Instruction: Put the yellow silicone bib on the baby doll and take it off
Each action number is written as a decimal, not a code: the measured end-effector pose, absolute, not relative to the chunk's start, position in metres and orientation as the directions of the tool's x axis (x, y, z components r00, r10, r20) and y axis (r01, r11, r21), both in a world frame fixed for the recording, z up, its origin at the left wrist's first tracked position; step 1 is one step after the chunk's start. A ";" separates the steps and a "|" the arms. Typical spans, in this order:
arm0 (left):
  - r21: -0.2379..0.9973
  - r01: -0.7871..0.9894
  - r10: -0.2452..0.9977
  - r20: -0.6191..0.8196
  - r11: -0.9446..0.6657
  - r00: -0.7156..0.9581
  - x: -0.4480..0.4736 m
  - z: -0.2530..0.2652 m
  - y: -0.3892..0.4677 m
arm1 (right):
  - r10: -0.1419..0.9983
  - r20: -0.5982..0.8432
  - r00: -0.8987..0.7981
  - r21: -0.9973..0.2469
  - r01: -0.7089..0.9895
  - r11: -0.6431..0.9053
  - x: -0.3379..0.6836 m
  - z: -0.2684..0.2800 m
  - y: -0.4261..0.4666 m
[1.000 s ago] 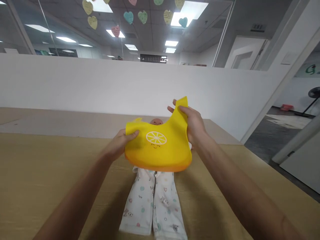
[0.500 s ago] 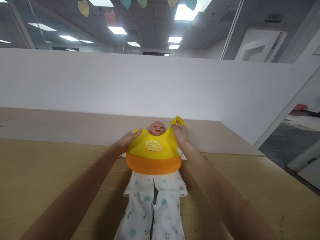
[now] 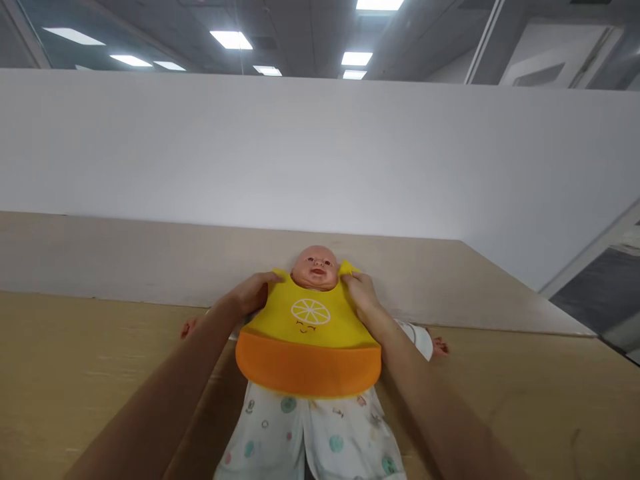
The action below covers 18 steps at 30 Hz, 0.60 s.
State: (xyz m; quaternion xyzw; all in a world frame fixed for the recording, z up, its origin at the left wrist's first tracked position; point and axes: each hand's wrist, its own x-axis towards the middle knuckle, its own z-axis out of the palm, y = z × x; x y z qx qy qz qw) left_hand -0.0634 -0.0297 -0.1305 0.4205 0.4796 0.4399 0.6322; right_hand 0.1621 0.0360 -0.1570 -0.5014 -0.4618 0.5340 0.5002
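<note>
A yellow bib (image 3: 310,313) with a citrus-slice print and an orange catch pocket lies over the chest of a baby doll (image 3: 316,261). The doll is on its back in a white patterned outfit (image 3: 320,440), arms spread to the sides. My left hand (image 3: 257,290) grips the bib's upper left corner, beside the doll's neck. At the upper right, my right hand (image 3: 361,290) holds the other neck strap, close to the doll's cheek. Both thumbs rest on the bib's front; the strap ends behind the neck are mostly hidden.
The doll lies across a tan surface (image 3: 100,373) and a paler raised board (image 3: 150,257) behind it. A white wall (image 3: 300,147) with glass above closes off the far side. Dark floor (image 3: 595,287) shows beyond the right edge.
The bib has come down onto the doll's chest, and its right strap has lowered beside the neck. The doll's face shows more fully. My view has tilted down and come closer.
</note>
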 end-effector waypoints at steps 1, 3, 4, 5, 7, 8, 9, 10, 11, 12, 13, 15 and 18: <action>0.933 -0.203 0.945 -0.258 0.299 0.203 -0.064 -0.132 -0.027 | 0.988 -0.151 -0.020 -0.980 -0.132 -0.152 0.161 -0.157 0.036; 0.901 -0.272 0.934 -0.285 0.338 0.215 -0.063 -0.135 -0.022 | 0.967 -0.243 -0.074 -0.934 -0.251 -0.254 0.161 -0.158 0.036; 0.891 -0.284 0.930 -0.307 0.355 0.200 -0.061 -0.138 -0.020 | 0.958 -0.264 -0.109 -0.911 -0.297 -0.285 0.161 -0.159 0.036; 0.880 -0.288 0.923 -0.334 0.378 0.191 -0.059 -0.140 -0.019 | 0.951 -0.275 -0.145 -0.892 -0.330 -0.308 0.162 -0.160 0.036; 0.859 -0.289 0.906 -0.385 0.422 0.177 -0.054 -0.144 -0.019 | 0.937 -0.283 -0.204 -0.869 -0.359 -0.341 0.164 -0.164 0.037; 0.851 -0.293 0.899 -0.402 0.436 0.171 -0.053 -0.146 -0.019 | 0.934 -0.284 -0.219 -0.864 -0.364 -0.348 0.165 -0.166 0.037; 0.842 -0.305 0.895 -0.412 0.445 0.169 -0.052 -0.148 -0.020 | 0.934 -0.281 -0.223 -0.861 -0.372 -0.348 0.166 -0.167 0.037; 0.833 -0.328 0.895 -0.413 0.446 0.168 -0.051 -0.149 -0.020 | 0.938 -0.270 -0.218 -0.858 -0.387 -0.337 0.166 -0.169 0.037; 0.822 -0.357 0.896 -0.408 0.444 0.175 -0.051 -0.150 -0.021 | 0.943 -0.258 -0.209 -0.856 -0.404 -0.323 0.166 -0.169 0.038; 0.810 -0.390 0.899 -0.396 0.438 0.186 -0.052 -0.152 -0.022 | 0.948 -0.248 -0.199 -0.853 -0.419 -0.311 0.166 -0.169 0.038; 0.800 -0.422 0.904 -0.379 0.427 0.197 -0.053 -0.152 -0.023 | 0.951 -0.242 -0.195 -0.850 -0.431 -0.305 0.165 -0.168 0.039; 0.791 -0.470 0.920 -0.339 0.392 0.197 -0.054 -0.154 -0.024 | 0.944 -0.263 -0.200 -0.848 -0.419 -0.325 0.164 -0.165 0.042; 0.789 -0.508 0.939 -0.300 0.345 0.171 -0.056 -0.156 -0.024 | 0.921 -0.350 -0.171 -0.864 -0.322 -0.388 0.162 -0.160 0.050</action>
